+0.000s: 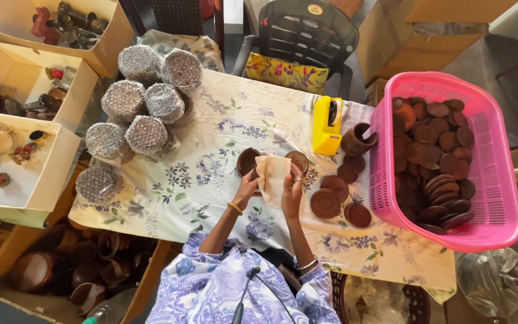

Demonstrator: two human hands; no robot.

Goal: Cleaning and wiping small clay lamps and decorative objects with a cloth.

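A table (223,198) draped in a floral cloth is seen from above, with the person seated at its 6 o'clock edge. At 3 o'clock a pink plastic basket (499,180) is filled with brown clay lids. At 9 to 11 o'clock, open cardboard boxes (49,174) of small oddments are lined up beside the table, and at 7 o'clock a box of clay pots (61,270) is set on the floor. A cluster of bubble-wrapped bundles (145,108) is stacked on the cloth at 10 o'clock. A dark chair (307,30) with a patterned cushion is placed at 12 o'clock.

At the centre, a piece of pale paper (272,175) is held upright between both hands. The left hand (247,187) is curled against the paper's left edge, fingers pressed onto it; the right hand (292,191) is closed on its right edge, pinching it. Two small brown clay bowls (248,159) are set just behind the paper, partly hidden by it.

At 2 o'clock from the hands, a yellow tape dispenser (327,126) is stood next to a little clay pot (357,140). Loose clay lids (326,203) are scattered on the cloth at 3 o'clock, between the hands and the basket.
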